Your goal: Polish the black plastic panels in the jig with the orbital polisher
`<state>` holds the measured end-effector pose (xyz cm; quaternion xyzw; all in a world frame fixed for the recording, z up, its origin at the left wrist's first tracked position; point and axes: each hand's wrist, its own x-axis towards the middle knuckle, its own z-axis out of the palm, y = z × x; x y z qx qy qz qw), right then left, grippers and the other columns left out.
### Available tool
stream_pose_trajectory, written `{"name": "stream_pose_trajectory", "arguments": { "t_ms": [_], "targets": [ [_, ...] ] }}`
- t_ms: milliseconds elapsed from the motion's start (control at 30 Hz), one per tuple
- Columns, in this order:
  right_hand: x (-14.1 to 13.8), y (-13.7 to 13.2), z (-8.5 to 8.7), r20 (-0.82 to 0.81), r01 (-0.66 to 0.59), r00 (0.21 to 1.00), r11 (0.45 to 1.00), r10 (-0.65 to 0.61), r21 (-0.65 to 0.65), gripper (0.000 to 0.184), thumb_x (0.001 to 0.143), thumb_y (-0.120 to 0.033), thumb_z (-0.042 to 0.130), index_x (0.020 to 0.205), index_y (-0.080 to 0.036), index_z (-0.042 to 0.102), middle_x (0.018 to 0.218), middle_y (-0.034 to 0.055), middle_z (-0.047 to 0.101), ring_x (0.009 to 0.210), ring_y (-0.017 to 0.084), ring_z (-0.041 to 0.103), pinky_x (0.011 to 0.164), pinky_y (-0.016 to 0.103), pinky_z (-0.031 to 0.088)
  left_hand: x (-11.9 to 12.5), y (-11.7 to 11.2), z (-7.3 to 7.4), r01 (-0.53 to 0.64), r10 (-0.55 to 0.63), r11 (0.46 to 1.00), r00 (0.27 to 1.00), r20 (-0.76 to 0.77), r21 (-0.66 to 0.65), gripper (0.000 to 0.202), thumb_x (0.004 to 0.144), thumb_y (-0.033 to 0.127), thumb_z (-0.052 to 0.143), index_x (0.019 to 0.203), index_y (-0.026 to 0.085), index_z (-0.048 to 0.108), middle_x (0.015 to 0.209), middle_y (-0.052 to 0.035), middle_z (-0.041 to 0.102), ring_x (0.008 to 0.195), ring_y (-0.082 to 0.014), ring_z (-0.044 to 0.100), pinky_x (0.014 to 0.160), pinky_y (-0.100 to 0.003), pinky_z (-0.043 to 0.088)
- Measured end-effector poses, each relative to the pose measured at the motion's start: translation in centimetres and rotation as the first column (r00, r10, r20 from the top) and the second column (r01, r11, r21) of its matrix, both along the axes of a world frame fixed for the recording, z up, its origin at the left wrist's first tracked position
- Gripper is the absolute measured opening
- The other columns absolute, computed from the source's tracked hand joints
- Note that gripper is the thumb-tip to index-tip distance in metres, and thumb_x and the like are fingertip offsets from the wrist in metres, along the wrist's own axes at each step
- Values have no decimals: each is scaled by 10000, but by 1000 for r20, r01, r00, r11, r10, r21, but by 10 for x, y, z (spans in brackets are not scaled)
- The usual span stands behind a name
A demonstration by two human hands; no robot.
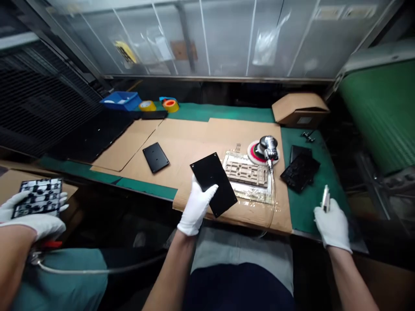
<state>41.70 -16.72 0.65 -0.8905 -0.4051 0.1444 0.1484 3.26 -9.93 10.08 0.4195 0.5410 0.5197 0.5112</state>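
Observation:
My left hand [196, 207], in a white glove, is closed on a flat black rectangular plate [214, 183] and holds it tilted over the cardboard-covered bench [194, 134]. Off to the right, over the green mat [308, 203], my gloved right hand [332, 224] grips a small metal tool [325, 198] that points upward. Just behind the plate lies a beige moulded fixture [248, 172] on a shiny sheet. A pneumatic sander [266, 149] with a red-rimmed pad rests beyond it.
A second black plate [156, 157] lies on the cardboard at left; more black parts [300, 170] are stacked on the mat at right. Tape rolls [170, 105] and a blue bin [121, 100] sit at the back. A co-worker's gloved hands [32, 216] hold a black ribbed part at far left.

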Motion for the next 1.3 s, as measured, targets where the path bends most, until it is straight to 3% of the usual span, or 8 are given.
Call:
{"name": "stream_pose_trajectory", "arguments": {
  "t_ms": [100, 200, 400, 533, 633, 767, 1033, 1300],
  "targets": [
    [-9, 28, 17, 149, -37, 988, 998, 43, -46, 475, 943, -388, 434, 1233, -45, 586, 1101, 248, 633, 957, 381, 640, 728, 419, 490, 9, 54, -4, 173, -167, 982, 983, -79, 78, 630, 831, 297, 735, 1389, 152, 481, 1394, -132, 595, 1317, -273, 547, 1153, -442, 424],
    [-42, 83, 54, 265, -169, 959, 958, 106, 231, 607, 972, -467, 439, 1439, -80, 428, 1369, 266, 520, 1206, 408, 553, 899, 457, 485, 12, 106, -2, 486, -471, 873, 859, -200, 34, 577, 820, 316, 716, 1343, 119, 574, 1335, -124, 650, 1255, -299, 588, 1114, -439, 447],
    [-109, 231, 96, -44, -432, 901, 902, 432, 16, 602, 866, -339, 668, 1381, -94, 475, 1191, 237, 590, 1011, 315, 665, 835, 376, 516, 48, 193, 4, 842, -822, 428, 211, -529, -328, 582, 699, 317, 775, 1264, 201, 698, 1215, -22, 733, 1164, -307, 642, 1048, -371, 460],
    [-117, 264, 94, -54, -364, 930, 931, 364, 15, 481, 827, -258, 696, 1258, -83, 574, 1209, 254, 569, 991, 312, 674, 808, 382, 526, 79, 204, -3, 838, -694, 385, -14, -720, -387, 526, 708, 323, 792, 1224, 251, 721, 1195, -17, 737, 1117, -269, 661, 1003, -320, 471],
    [-102, 260, 102, -56, -365, 928, 930, 368, 50, 494, 782, -300, 747, 1232, -151, 609, 1174, 180, 601, 966, 260, 671, 799, 326, 519, 87, 188, -15, 842, -465, 460, -42, -884, -282, 535, 778, 390, 747, 1289, 251, 674, 1186, -73, 712, 1079, -285, 659, 950, -350, 498],
    [-77, 241, 122, -21, -367, 925, 906, 379, 213, 559, 790, -427, 733, 1282, -203, 589, 1165, 124, 617, 934, 204, 647, 807, 275, 496, 75, 161, -33, 889, -259, 427, -56, -964, -167, 1045, 627, 587, 832, 1517, 213, 432, 1407, -184, 539, 1232, -400, 550, 1021, -471, 467],
    [-97, 200, 155, -6, -416, 883, 787, 470, 455, 523, 798, -457, 727, 1252, -219, 623, 1065, 84, 622, 886, 182, 627, 803, 248, 484, 81, 151, -42, 897, -245, 418, -43, -969, -146, 955, 635, 695, 801, 1454, 277, 541, 1385, -197, 537, 1225, -453, 534, 1024, -554, 444],
    [-117, 188, 141, 62, -573, 798, 721, 600, 390, 485, 820, -421, 713, 1262, -243, 623, 1053, 76, 596, 909, 194, 610, 842, 270, 466, 74, 135, -50, 938, -216, 347, 91, -972, 11, 987, 727, 591, 787, 1572, 364, 330, 1662, -78, 262, 1498, -420, 248, 1235, -574, 198]
  ]
}}
